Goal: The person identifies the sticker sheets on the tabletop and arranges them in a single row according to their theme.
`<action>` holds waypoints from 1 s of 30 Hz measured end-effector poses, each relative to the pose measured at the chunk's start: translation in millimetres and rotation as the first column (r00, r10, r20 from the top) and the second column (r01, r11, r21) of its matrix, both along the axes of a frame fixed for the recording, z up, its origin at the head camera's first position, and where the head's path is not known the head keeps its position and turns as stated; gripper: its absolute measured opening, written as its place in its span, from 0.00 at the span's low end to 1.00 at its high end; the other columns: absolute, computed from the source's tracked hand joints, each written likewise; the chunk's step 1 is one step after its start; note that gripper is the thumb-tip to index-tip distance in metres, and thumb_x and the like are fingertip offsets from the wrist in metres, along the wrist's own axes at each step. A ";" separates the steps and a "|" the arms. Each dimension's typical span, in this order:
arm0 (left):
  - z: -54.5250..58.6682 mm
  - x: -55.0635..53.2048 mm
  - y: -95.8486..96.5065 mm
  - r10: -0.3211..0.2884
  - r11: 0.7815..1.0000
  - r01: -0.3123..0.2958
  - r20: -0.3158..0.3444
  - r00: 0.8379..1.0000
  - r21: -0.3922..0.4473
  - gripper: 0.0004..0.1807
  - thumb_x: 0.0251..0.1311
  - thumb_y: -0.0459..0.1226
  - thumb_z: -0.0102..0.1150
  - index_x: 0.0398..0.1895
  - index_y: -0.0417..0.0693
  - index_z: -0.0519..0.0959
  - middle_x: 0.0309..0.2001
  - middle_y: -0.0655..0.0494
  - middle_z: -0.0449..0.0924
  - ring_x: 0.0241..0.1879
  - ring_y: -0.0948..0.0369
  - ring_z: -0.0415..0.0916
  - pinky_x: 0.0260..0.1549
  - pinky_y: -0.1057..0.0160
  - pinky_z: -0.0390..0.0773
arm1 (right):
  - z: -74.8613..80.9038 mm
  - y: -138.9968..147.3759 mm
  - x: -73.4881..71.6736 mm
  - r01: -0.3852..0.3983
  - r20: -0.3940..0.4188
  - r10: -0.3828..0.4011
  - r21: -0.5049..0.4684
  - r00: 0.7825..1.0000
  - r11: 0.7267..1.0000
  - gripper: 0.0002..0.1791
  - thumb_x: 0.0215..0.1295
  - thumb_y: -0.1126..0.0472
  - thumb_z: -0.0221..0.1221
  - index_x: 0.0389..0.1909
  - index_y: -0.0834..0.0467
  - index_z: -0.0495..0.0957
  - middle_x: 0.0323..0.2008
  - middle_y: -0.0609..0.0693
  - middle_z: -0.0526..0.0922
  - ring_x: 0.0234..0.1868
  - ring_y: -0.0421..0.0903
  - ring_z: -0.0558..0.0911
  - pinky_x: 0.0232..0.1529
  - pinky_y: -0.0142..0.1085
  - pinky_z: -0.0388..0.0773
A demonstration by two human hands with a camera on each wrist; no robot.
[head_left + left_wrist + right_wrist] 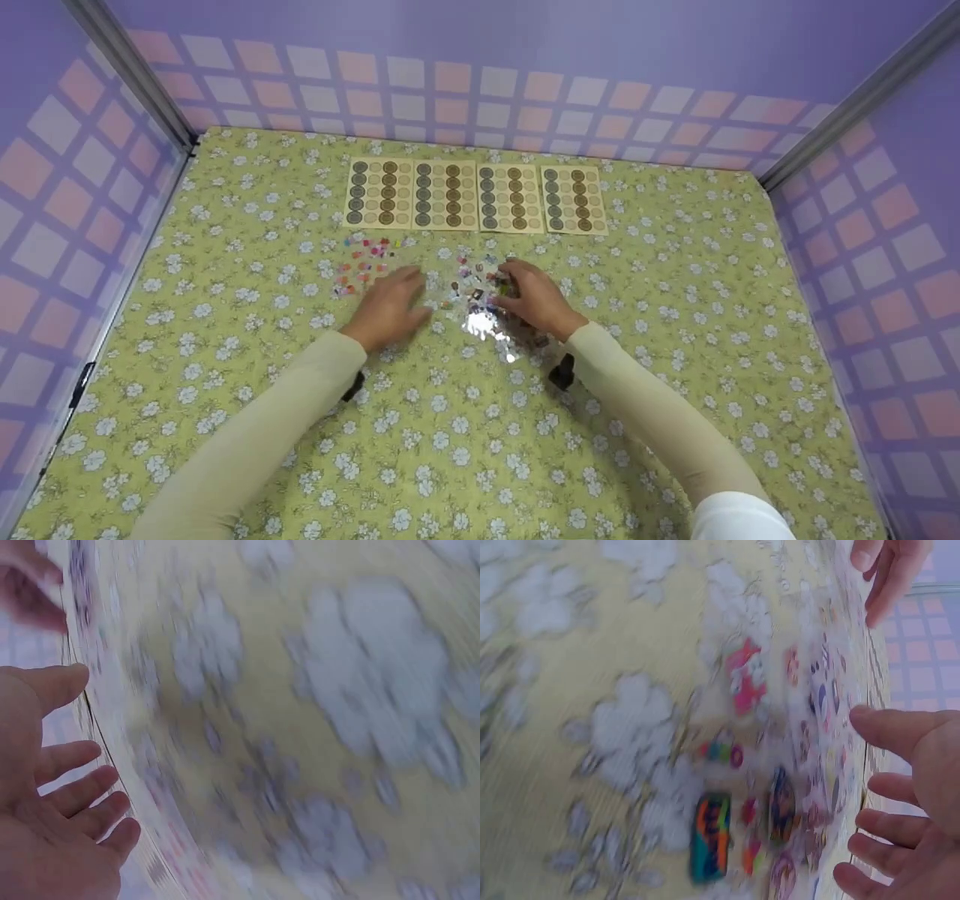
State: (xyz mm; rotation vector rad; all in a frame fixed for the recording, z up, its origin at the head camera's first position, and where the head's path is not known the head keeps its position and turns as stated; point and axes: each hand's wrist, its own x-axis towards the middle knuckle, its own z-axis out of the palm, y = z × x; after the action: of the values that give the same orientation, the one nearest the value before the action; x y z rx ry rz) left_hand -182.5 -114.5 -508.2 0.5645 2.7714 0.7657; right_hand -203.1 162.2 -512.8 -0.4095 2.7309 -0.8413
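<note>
My left hand (pixel 388 309), blurred, hovers or rests by the right edge of a clear sheet of small colourful stickers (pixel 364 267). In the left wrist view its fingers (pixel 79 791) are spread and loosely bent, with nothing between them. My right hand (pixel 537 301) is over the right side of a second transparent sticker sheet (pixel 478 294), which reflects bright light. Seen from the right wrist, the thumb and fingers (pixel 885 851) stand apart beside the printed stickers (pixel 711 836). Whether the fingertips touch that sheet I cannot tell.
Several cream sheets (pixel 445 195) printed with rows of grey, brown and pale circles lie side by side behind the stickers. A yellow-green floral cloth (pixel 450 450) covers the table. Purple panels with pink and white squares (pixel 495 82) stand at the back and both sides.
</note>
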 end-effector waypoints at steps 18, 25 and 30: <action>-6.5 -2.8 47.8 -0.072 0.993 0.081 0.101 0.992 -0.084 0.48 0.60 0.51 0.62 0.76 0.41 0.50 0.76 0.42 0.48 0.76 0.45 0.46 0.72 0.43 0.54 | -4.0 -30.3 3.7 -0.073 -0.019 0.078 0.179 0.997 0.981 0.48 0.54 0.43 0.69 0.72 0.51 0.56 0.70 0.54 0.66 0.70 0.54 0.66 0.74 0.58 0.47; -5.2 -0.8 51.4 -0.031 1.000 0.030 0.085 0.996 0.008 0.45 0.58 0.48 0.65 0.74 0.45 0.55 0.73 0.43 0.58 0.73 0.46 0.56 0.68 0.43 0.62 | -2.2 -30.7 8.6 -0.062 -0.101 0.082 0.185 0.991 0.981 0.43 0.57 0.44 0.67 0.71 0.53 0.61 0.65 0.55 0.72 0.65 0.54 0.73 0.72 0.57 0.55; -5.1 -3.5 50.4 0.078 0.969 -0.119 0.190 0.979 0.216 0.44 0.62 0.48 0.61 0.76 0.49 0.50 0.74 0.47 0.52 0.70 0.48 0.59 0.67 0.46 0.64 | -4.7 -30.5 12.5 -0.054 -0.171 0.075 0.123 0.982 0.991 0.41 0.58 0.45 0.66 0.70 0.54 0.64 0.60 0.52 0.78 0.64 0.54 0.72 0.70 0.53 0.59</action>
State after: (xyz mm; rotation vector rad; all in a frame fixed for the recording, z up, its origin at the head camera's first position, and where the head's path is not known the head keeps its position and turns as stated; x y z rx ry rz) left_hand -186.0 -64.1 -513.3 0.3754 2.5792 1.1068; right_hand -190.6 131.7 -517.5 -0.5693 2.8924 -0.6522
